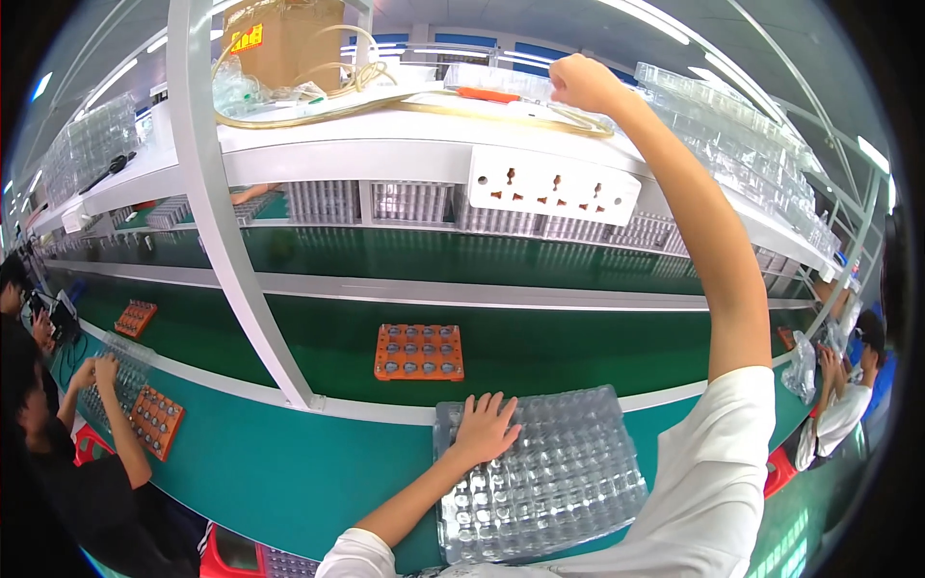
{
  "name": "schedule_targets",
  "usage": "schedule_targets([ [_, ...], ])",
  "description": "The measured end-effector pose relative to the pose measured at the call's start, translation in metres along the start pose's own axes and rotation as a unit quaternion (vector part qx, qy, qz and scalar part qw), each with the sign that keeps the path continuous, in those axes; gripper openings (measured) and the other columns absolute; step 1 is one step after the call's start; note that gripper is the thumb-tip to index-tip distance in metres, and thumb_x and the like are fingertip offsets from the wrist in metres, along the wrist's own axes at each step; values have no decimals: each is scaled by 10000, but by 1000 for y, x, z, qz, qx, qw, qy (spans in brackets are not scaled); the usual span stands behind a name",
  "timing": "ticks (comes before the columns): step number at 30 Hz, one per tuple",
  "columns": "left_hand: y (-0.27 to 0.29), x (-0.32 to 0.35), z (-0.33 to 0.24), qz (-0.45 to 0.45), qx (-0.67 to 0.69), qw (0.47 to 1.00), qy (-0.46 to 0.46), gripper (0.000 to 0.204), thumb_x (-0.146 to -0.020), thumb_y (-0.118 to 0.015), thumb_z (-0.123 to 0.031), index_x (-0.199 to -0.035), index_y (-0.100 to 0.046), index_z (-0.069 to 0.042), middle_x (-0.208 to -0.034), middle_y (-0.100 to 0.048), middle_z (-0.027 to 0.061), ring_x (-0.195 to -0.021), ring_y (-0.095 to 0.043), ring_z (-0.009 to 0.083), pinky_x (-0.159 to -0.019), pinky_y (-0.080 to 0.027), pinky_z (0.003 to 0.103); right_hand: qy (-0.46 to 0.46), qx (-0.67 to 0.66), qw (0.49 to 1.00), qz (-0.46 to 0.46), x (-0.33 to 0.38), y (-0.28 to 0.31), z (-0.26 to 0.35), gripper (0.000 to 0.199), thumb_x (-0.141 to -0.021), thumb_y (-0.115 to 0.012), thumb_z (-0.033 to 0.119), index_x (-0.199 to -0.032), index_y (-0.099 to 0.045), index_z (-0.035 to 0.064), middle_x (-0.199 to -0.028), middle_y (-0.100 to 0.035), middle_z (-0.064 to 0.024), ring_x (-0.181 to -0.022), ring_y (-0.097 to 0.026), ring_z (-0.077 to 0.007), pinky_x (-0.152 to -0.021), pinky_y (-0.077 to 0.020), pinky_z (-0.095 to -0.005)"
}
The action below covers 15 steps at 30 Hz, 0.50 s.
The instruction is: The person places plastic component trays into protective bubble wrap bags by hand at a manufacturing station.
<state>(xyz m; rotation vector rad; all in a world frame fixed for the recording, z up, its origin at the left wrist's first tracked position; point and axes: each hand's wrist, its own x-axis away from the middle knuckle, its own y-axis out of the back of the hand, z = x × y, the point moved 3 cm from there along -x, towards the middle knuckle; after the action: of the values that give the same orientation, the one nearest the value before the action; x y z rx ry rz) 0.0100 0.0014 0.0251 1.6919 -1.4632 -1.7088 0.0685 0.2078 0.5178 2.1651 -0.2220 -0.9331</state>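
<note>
My left hand [487, 429] rests flat, fingers spread, on the upper left part of a clear plastic blister tray [549, 482]. The tray lies on the green bench top in front of me and has rows of small round pockets. My right arm reaches up to the shelf above the bench. There my right hand [585, 83] is closed in a fist beside an orange-handled tool [488, 94]; whatever it grips, if anything, is hidden by the fingers. An orange fixture [418, 352] with rows of round dark parts sits on the dark green conveyor belt [328, 337] beyond the tray.
A white upright post [226, 222] rises left of the fixture. The shelf [337, 159] carries a power strip [554, 185], a yellowish hose [318, 114], a cardboard box [279, 43] and stacked clear trays [723, 130]. Co-workers sit at left [72, 453] and right [848, 395].
</note>
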Motion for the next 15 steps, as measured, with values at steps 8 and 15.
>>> schedule_targets([
  [8, -3, -1, -1, 6, 3, 1000, -7, 503, -878, -524, -371, -1263, -498, -49, -1252, -491, 202, -1163, -437, 362, -997, -282, 521, 84, -11, 977, -197, 28, 34, -4, 212, -791, -644, 114, -794, -457, 15, -807, -552, -143, -772, -566, -342, -658, -450, -402],
  [15, -2, 1, -1, -16, -19, 1000, -19, 485, -864, -535, -364, -1244, -517, -63, -1199, -515, 166, -1106, -462, 325, -942, -320, 481, 109, 14, 960, -259, 56, 46, 46, 186, -781, -622, 83, -849, -454, 41, -856, -528, -99, -786, -579, -315, -656, -483, -404],
])
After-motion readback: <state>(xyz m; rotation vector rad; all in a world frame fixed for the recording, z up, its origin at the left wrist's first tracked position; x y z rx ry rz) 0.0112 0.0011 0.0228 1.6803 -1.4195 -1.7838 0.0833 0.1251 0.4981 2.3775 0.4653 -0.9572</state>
